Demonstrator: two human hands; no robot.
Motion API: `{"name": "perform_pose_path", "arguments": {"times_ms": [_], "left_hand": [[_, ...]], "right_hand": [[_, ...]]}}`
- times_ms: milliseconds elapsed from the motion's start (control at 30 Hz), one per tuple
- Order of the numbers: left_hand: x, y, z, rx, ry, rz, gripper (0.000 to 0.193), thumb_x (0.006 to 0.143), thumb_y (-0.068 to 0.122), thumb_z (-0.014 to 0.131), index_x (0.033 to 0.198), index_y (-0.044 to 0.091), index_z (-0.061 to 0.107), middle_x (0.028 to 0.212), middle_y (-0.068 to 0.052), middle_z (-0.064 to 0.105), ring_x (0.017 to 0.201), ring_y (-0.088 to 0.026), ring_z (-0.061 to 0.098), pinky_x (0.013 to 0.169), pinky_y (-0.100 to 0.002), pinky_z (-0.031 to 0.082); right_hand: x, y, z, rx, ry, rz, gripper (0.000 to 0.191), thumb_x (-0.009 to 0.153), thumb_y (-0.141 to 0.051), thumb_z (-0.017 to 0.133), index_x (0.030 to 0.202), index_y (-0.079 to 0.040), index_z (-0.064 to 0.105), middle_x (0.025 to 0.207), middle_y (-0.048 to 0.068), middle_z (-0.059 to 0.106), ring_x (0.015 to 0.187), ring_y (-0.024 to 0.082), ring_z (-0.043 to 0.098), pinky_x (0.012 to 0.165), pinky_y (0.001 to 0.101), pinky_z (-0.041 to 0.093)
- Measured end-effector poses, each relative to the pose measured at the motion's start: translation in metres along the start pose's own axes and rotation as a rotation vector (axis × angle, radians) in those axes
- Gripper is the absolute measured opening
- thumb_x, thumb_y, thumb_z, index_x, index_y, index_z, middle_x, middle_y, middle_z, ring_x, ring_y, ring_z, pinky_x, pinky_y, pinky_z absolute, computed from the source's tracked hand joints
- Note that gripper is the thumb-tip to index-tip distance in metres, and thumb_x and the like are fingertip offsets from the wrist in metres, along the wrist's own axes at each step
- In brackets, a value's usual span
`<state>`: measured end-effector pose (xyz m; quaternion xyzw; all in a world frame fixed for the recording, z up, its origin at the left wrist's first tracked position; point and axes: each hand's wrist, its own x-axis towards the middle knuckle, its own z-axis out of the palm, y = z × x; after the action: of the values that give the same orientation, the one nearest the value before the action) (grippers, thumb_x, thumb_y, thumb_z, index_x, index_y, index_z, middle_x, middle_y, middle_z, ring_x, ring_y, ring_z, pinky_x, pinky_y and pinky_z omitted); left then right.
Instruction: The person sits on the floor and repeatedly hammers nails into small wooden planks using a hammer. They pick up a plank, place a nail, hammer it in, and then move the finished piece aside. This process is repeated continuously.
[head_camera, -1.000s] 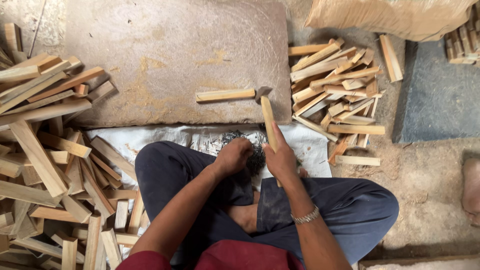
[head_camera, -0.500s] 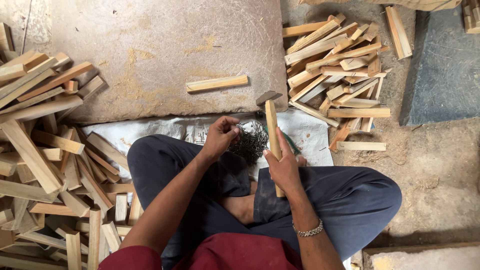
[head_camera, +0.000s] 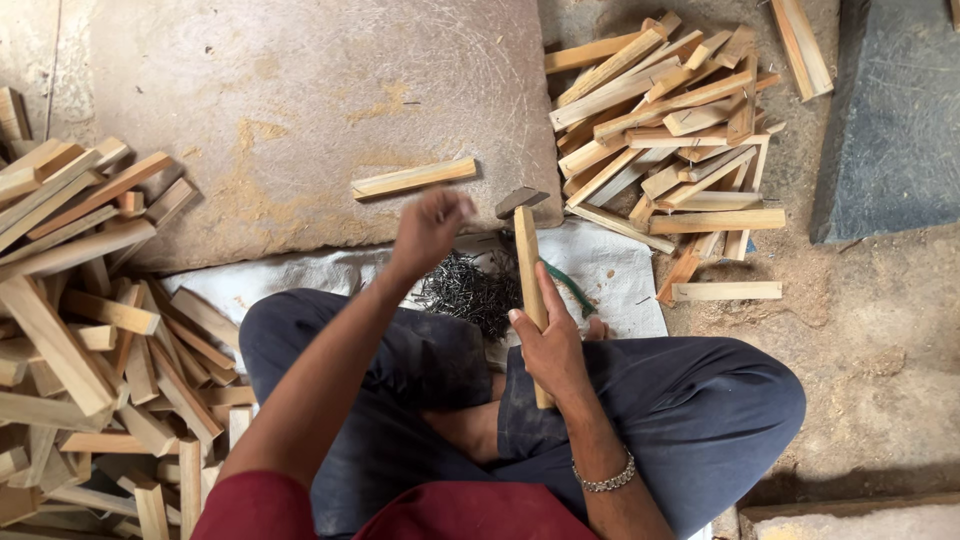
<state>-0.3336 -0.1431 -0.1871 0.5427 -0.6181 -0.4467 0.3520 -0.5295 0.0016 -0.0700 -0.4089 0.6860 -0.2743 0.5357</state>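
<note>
Right hand (head_camera: 552, 345) grips hammer (head_camera: 527, 262), head now up at slab (head_camera: 300, 110) edge. Left hand (head_camera: 428, 228) has risen from nails (head_camera: 470, 290), blurred, fingers pinched; contents indiscernible. Stick (head_camera: 413, 178) lies on slab, untouched.

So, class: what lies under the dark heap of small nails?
The dark heap of small nails rests on a white woven sheet spread beside the flat stone slab; what lies beneath the sheet is covered.
</note>
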Motion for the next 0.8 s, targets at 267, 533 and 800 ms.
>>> {"name": "perform_pose_path", "arguments": {"times_ms": [267, 533, 800], "left_hand": [[0.083, -0.010, 0.001, 0.214, 0.150, 0.133, 0.009, 0.100, 0.011, 0.066, 0.102, 0.005, 0.073, 0.103, -0.010, 0.075, 0.087, -0.016, 0.073, 0.077, -0.029, 0.065], [0.090, -0.027, 0.001, 0.242, 0.181, 0.183, 0.011, 0.100, 0.007, 0.065, 0.106, 0.006, 0.074, 0.103, -0.009, 0.076, 0.089, -0.016, 0.074, 0.079, -0.029, 0.065], [0.095, -0.039, 0.003, 0.328, 0.212, 0.294, 0.009, 0.101, 0.006, 0.066, 0.105, 0.007, 0.073, 0.099, -0.006, 0.075, 0.087, -0.015, 0.073, 0.079, -0.030, 0.063]], "right_hand": [[0.018, 0.012, -0.001, -0.023, 0.020, -0.150, 0.074, 0.092, -0.016, 0.064, 0.158, -0.007, 0.031, 0.150, 0.017, 0.054, 0.120, 0.021, 0.065, 0.099, 0.0332, 0.052], [0.027, 0.013, 0.001, -0.017, 0.015, -0.202, 0.073, 0.093, -0.015, 0.064, 0.158, -0.003, 0.032, 0.156, 0.019, 0.049, 0.136, 0.026, 0.055, 0.110, 0.0342, 0.043], [0.029, 0.012, 0.006, -0.036, 0.030, -0.202, 0.073, 0.092, -0.014, 0.065, 0.157, -0.002, 0.033, 0.155, 0.019, 0.050, 0.134, 0.025, 0.057, 0.110, 0.0341, 0.044]]}}
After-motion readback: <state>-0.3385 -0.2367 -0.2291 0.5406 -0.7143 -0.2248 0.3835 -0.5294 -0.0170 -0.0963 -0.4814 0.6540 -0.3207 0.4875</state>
